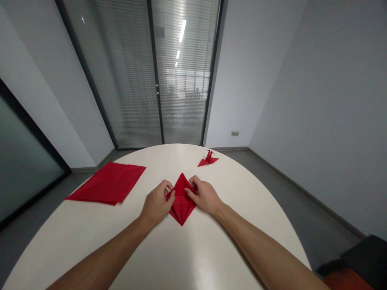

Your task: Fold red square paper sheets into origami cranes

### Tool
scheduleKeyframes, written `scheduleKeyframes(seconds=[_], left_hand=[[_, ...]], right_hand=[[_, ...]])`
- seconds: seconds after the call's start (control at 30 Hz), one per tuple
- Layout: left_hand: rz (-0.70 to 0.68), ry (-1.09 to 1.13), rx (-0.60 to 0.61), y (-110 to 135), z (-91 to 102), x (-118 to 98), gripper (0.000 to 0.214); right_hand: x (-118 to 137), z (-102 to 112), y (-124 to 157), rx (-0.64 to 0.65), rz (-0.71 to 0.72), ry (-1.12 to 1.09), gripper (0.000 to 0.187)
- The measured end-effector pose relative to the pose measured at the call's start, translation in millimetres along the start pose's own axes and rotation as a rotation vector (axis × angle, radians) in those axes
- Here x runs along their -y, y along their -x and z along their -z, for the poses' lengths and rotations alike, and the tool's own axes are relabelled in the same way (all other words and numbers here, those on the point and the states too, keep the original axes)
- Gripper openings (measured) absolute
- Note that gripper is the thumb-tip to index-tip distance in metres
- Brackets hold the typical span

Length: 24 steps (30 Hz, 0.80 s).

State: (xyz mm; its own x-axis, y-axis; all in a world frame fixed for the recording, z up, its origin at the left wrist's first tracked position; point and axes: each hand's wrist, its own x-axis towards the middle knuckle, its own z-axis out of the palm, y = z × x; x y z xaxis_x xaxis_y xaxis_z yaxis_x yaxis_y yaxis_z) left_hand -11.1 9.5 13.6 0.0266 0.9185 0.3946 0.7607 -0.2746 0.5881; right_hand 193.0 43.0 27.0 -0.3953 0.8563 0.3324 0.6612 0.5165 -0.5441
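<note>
A red sheet of origami paper (182, 193), folded into a diamond with creased flaps, lies on the white table between my hands. Its points face away from me and toward me. My left hand (157, 202) pinches the left corner between thumb and fingers. On the opposite corner, my right hand (205, 195) grips the edge, its thumb resting on top of the paper. Fingertips under the paper are partly hidden.
A finished red paper crane (208, 158) stands near the table's far edge. Flat red paper sheets (110, 183) lie at the left. The round white table (169, 257) has a curved rim; a dark chair (363, 262) is at lower right.
</note>
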Motion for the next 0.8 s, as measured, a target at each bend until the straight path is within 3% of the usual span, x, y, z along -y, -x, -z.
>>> scheduleKeyframes(seconds=[0.33,0.53,0.8], left_hand=[[0.082,0.032,0.032,-3.6,-1.0,4.5,0.011],[0.095,0.06,0.034,-3.8,-0.9,3.4,0.022],[0.084,0.036,0.032,-4.4,-0.1,0.4,0.013]], right_hand=[[0.3,-2.2,0.7,0.047,-0.01,-0.015,0.031],[2.2,-2.3,1.2,0.028,-0.006,-0.004,0.022],[6.3,-2.4,1.4,-0.012,-0.063,-0.009,0.012]])
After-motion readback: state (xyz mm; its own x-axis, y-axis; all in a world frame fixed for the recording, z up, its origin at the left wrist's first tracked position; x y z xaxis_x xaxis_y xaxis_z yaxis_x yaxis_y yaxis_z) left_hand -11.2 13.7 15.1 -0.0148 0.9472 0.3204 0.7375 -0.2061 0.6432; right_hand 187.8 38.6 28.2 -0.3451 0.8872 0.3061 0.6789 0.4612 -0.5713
